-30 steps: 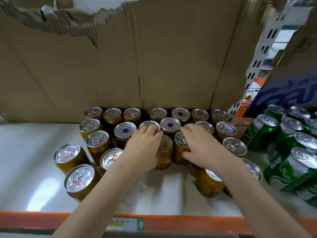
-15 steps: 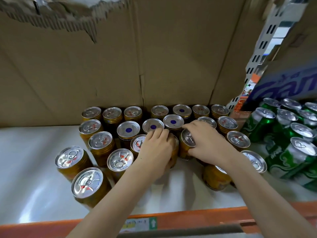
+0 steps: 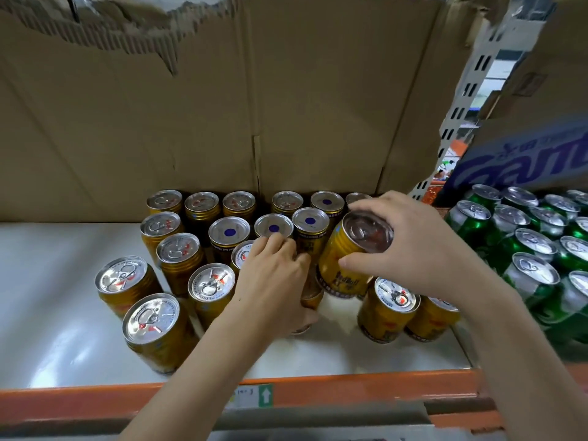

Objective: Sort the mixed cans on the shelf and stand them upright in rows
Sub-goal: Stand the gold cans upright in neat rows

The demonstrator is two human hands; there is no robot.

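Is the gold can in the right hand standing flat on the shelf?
No, the right hand grips the gold can by its top, tilted and raised above the white shelf.

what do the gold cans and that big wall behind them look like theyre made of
Gold can in the right hand: likely metal, given its shiny silver pull-tab lid and glossy printed gold body. Back wall: brown corrugated cardboard with a matte finish; its torn top edge shows fluting.
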